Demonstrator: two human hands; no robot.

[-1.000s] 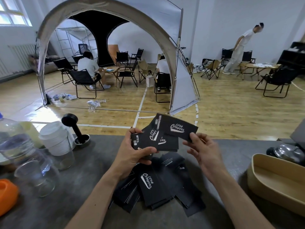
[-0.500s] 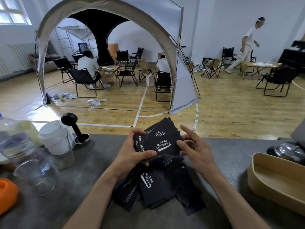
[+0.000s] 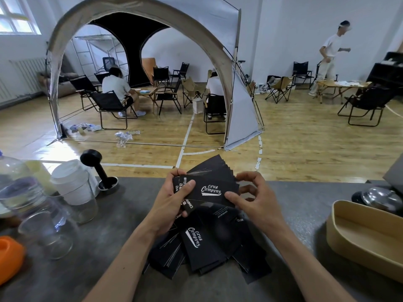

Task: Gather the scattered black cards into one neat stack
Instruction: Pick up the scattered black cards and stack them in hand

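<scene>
My left hand (image 3: 172, 201) grips a fanned bunch of black cards (image 3: 212, 182) with white "Club Camping" lettering, held above the grey table (image 3: 109, 247). My right hand (image 3: 250, 199) pinches the right end of the front card between thumb and fingers. Below both hands, a loose pile of several black cards (image 3: 202, 243) lies spread on the table, overlapping at different angles; my forearms hide parts of it.
At the left stand a clear bottle (image 3: 15, 184), a glass (image 3: 48, 234), stacked cups (image 3: 74, 186), an orange object (image 3: 8, 256) and a black tamper (image 3: 98, 168). A tan tray (image 3: 359, 234) and a metal lid (image 3: 381, 197) sit at the right. Beyond the table: a tent, chairs and people.
The card my right hand held out to the right has joined the bunch in my left hand. The bunch now lies flatter, with a "Club Camping" card on top.
</scene>
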